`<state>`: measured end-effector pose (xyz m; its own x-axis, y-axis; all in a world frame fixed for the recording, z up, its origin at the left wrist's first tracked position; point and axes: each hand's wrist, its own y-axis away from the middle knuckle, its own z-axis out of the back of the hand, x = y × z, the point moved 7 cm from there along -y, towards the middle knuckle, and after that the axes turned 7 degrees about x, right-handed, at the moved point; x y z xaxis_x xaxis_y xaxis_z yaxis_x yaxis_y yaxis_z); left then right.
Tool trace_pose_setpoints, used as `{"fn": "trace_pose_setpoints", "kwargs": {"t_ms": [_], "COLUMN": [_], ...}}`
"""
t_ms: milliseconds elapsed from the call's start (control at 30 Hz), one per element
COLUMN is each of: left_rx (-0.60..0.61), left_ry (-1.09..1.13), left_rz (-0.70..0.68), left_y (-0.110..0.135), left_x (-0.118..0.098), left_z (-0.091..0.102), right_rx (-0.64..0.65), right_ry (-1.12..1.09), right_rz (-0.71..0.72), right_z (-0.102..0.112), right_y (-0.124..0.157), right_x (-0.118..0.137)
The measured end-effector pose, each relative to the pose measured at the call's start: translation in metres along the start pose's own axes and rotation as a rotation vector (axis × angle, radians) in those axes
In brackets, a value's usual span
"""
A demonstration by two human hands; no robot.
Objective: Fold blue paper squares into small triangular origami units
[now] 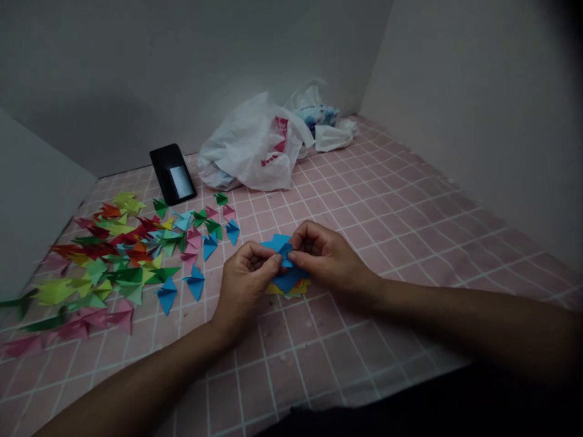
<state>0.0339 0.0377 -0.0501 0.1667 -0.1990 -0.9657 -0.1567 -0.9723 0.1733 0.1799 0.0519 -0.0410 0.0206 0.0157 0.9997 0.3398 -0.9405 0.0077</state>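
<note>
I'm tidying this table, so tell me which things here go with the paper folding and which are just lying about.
In use: blue paper, pinched by left hand and right hand; paper stack beneath it; folded pieces spread at left.
Lying about: black phone; white plastic bag; smaller bag behind it.

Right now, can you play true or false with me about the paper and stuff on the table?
1. The left hand and the right hand both pinch the blue paper. True.
2. The heap of folded pieces lies to the person's right. False: it lies to their left.
3. The black phone leans by the back wall. True.
4. The plastic bag is green. False: it is white, with some red on it.
</note>
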Motion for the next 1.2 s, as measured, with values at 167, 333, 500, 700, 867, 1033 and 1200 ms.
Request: {"fn": "trace_pose_setpoints", "kwargs": {"t_ms": [167, 333, 500, 700, 867, 1033, 1200], "left_rx": [-0.002, -0.013, 0.008, 0.014, 0.021, 0.017, 0.025], "left_ry": [-0.025, -0.055, -0.045, 0.025, 0.050, 0.021, 0.002], "left_rz": [0.000, -0.029, 0.003, 0.051, 0.052, 0.016, 0.025], "left_y": [-0.001, -0.002, 0.000, -0.002, -0.003, -0.003, -0.003], "left_x": [-0.001, -0.005, -0.003, 0.001, 0.001, -0.001, 0.000], "left_z": [0.001, 0.002, 0.001, 0.002, 0.001, 0.002, 0.000], "right_rx": [0.053, 0.039, 0.084, 0.081, 0.092, 0.073, 0.027], "right_ry": [-0.167, -0.183, -0.190, -0.188, -0.183, -0.027, 0.205], "right_rz": [-0.008, -0.031, -0.049, -0.039, -0.043, 0.016, 0.083], "right_z": [-0.003, -0.004, -0.008, -0.005, -0.006, -0.005, 0.000], "right_y": [-0.002, -0.001, -0.001, -0.002, -0.002, -0.001, 0.001], "right_x": [0.000, 0.001, 0.000, 0.002, 0.001, 0.006, 0.012]}}
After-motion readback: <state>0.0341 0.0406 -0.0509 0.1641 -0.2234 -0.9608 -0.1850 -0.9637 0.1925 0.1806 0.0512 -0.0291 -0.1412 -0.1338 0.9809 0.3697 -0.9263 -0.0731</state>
